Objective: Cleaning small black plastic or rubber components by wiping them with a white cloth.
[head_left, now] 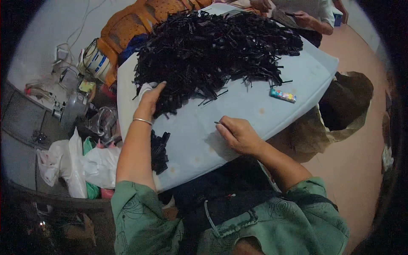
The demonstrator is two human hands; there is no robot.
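Note:
A large heap of short black strips covers the far part of a pale blue-white padded surface. My left hand lies against the heap's near left edge. Its thumb is stretched apart from the other fingers, which are partly hidden, and something white shows around them. Nearer to me, my right hand hovers over the surface, thumb and forefinger pinched on a small thin dark piece. A smaller pile of black strips rests beside my left forearm.
A small colourful cylinder lies to the right of the heap. Another person's hand holds something dark at the far right. An open brown sack stands on the right, white plastic bags on the left. Behind is an orange chair.

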